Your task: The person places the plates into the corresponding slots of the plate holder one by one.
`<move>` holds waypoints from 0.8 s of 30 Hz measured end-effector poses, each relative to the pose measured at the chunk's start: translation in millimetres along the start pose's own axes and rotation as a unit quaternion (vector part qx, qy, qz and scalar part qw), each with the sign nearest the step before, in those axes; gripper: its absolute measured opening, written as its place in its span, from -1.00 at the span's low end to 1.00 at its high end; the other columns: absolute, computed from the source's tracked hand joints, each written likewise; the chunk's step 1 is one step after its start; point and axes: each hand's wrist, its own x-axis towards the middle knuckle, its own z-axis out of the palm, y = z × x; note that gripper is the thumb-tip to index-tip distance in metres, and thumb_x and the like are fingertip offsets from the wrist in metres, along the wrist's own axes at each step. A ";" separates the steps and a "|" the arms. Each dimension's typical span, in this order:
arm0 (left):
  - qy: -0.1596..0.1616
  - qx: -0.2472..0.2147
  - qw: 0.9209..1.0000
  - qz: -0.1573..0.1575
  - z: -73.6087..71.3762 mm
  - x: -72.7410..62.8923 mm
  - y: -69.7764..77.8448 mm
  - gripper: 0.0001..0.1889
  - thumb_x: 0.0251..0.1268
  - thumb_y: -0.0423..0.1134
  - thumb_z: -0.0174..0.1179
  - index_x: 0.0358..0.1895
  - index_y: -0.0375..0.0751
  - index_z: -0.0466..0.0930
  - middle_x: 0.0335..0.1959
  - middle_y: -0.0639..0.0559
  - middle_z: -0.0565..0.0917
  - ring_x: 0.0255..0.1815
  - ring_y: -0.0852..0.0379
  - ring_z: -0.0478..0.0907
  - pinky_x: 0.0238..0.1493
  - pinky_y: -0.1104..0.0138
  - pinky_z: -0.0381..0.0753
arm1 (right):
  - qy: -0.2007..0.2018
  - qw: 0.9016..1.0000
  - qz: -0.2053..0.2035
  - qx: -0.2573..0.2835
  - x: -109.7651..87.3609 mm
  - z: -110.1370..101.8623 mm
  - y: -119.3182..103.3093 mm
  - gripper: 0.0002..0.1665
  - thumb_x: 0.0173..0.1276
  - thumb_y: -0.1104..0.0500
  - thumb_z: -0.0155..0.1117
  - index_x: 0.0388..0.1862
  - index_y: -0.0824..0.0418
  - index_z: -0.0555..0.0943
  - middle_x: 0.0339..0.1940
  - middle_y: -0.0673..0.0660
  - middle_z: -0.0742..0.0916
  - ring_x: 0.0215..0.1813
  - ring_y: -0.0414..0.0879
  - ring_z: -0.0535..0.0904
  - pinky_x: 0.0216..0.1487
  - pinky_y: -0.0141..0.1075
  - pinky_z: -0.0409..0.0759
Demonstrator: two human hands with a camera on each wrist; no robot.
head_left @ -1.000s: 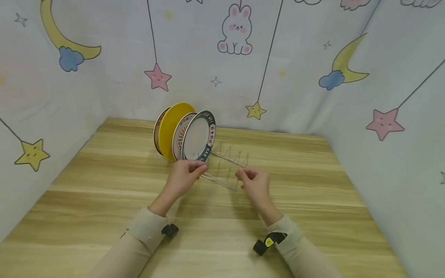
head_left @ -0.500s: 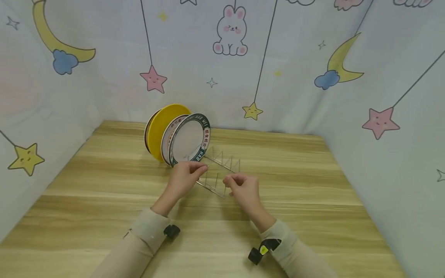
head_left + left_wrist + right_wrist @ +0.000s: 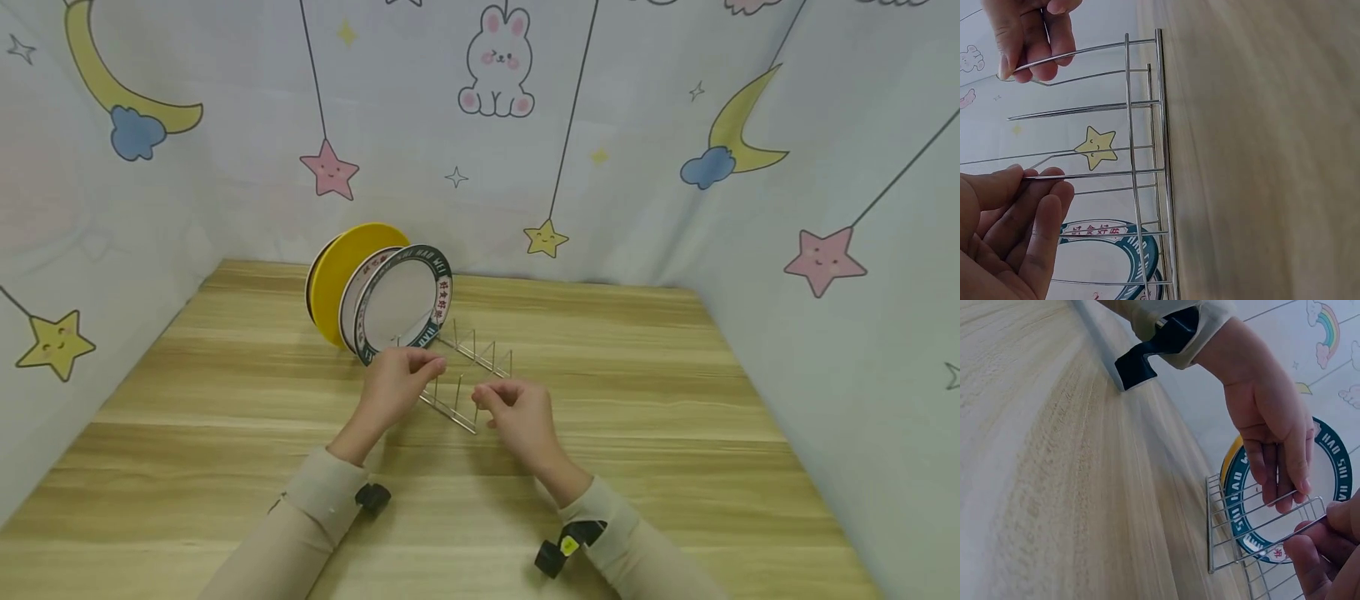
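Observation:
A silver wire dish rack (image 3: 448, 414) stands on the table between my hands, with several plates upright at its far left end. My left hand (image 3: 393, 387) pinches the tip of a wire prong partway along its near side. The prong at the near right end is pinched between the thumb and fingers of my right hand (image 3: 522, 421). Frontmost is a white plate with a dark green lettered rim (image 3: 401, 300). Behind it come a pale patterned plate (image 3: 358, 292) and a yellow plate (image 3: 341, 283); another plate (image 3: 308, 292) is mostly hidden behind the yellow one.
The wood-grain table (image 3: 637, 458) reaches back to a white cloth backdrop (image 3: 405, 108) printed with moons, stars and a rabbit. Similar cloth rises along both sides. A black wrist camera (image 3: 551, 558) sticks out from the right sleeve.
The rack has turned, its near right end shifting left and toward me, and the plates now face me more. My right hand moved left with it; the left hand keeps its pinch.

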 end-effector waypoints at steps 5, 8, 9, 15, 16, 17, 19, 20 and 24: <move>0.000 -0.001 1.000 -0.005 -0.9 -0.1 0.2 -0.80 0.34 -0.09 0.30 -0.21 -0.13 0.79 -0.34 0.11 0.76 -0.26 0.13 0.67 -0.14 0.17 0.67 | -0.017 1.000 0.001 -0.014 3.3 -6.6 -0.3 -0.85 0.36 0.23 0.36 -0.30 0.33 0.76 -0.37 0.07 0.78 -0.27 -0.06 0.72 -0.34 -0.22 0.74; 0.001 -0.001 1.000 -0.004 -1.5 -0.1 1.1 -0.81 0.34 -0.10 0.31 -0.22 -0.14 0.79 -0.34 0.10 0.76 -0.28 0.13 0.67 -0.16 0.17 0.68 | -0.027 0.999 0.003 -0.022 6.4 -15.0 -1.0 -0.84 0.37 0.22 0.36 -0.30 0.32 0.77 -0.39 0.08 0.78 -0.28 -0.03 0.72 -0.30 -0.23 0.74; 0.000 -0.002 1.000 -0.003 -1.8 0.0 1.4 -0.81 0.34 -0.12 0.31 -0.21 -0.15 0.79 -0.34 0.10 0.76 -0.28 0.13 0.67 -0.17 0.17 0.68 | -0.028 0.999 0.004 -0.025 7.7 -18.8 -1.8 -0.84 0.37 0.22 0.35 -0.30 0.32 0.76 -0.40 0.08 0.78 -0.27 -0.03 0.73 -0.28 -0.24 0.74; -0.003 -0.002 1.000 -0.004 -3.2 0.6 2.9 -0.82 0.35 -0.14 0.30 -0.20 -0.17 0.79 -0.36 0.11 0.76 -0.30 0.13 0.65 -0.18 0.19 0.68 | -0.004 0.999 -0.001 -0.046 21.1 -48.0 -7.6 -0.83 0.40 0.20 0.32 -0.27 0.30 0.75 -0.37 0.10 0.78 -0.26 -0.06 0.72 -0.22 -0.27 0.72; -0.003 -0.002 1.000 -0.003 -3.3 0.5 2.9 -0.82 0.35 -0.15 0.30 -0.21 -0.17 0.79 -0.36 0.10 0.76 -0.30 0.13 0.65 -0.19 0.19 0.68 | 0.002 0.999 -0.006 -0.049 24.1 -52.6 -8.0 -0.82 0.41 0.20 0.31 -0.26 0.31 0.75 -0.36 0.11 0.78 -0.25 -0.06 0.71 -0.21 -0.27 0.72; -0.003 -0.002 1.000 -0.003 -3.2 0.6 2.7 -0.83 0.35 -0.15 0.30 -0.21 -0.16 0.79 -0.36 0.11 0.76 -0.30 0.14 0.65 -0.19 0.19 0.68 | 0.008 0.999 -0.012 -0.051 27.0 -56.6 -8.5 -0.82 0.41 0.20 0.31 -0.24 0.32 0.75 -0.35 0.12 0.78 -0.25 -0.06 0.71 -0.20 -0.26 0.72; -0.005 -0.001 1.000 -0.004 -3.0 0.6 2.5 -0.83 0.35 -0.14 0.30 -0.22 -0.16 0.79 -0.37 0.11 0.76 -0.31 0.14 0.65 -0.20 0.20 0.68 | 0.016 0.998 -0.024 -0.056 32.4 -62.7 -9.2 -0.82 0.41 0.22 0.30 -0.22 0.33 0.75 -0.33 0.14 0.78 -0.24 -0.06 0.71 -0.18 -0.24 0.72; -0.006 -0.001 1.000 -0.004 -2.8 0.5 2.3 -0.82 0.35 -0.14 0.30 -0.21 -0.16 0.79 -0.37 0.11 0.76 -0.31 0.14 0.64 -0.20 0.20 0.67 | 0.018 0.998 -0.030 -0.061 34.9 -64.9 -9.0 -0.82 0.41 0.22 0.30 -0.21 0.34 0.75 -0.32 0.15 0.79 -0.23 -0.05 0.72 -0.18 -0.22 0.73; -0.009 0.000 1.000 -0.009 -2.1 0.0 2.1 -0.79 0.36 -0.11 0.29 -0.20 -0.17 0.79 -0.36 0.12 0.76 -0.30 0.15 0.65 -0.20 0.21 0.67 | 0.021 0.996 -0.032 -0.087 42.9 -66.9 -6.7 -0.82 0.41 0.23 0.30 -0.17 0.32 0.75 -0.28 0.13 0.79 -0.21 -0.05 0.71 -0.18 -0.23 0.72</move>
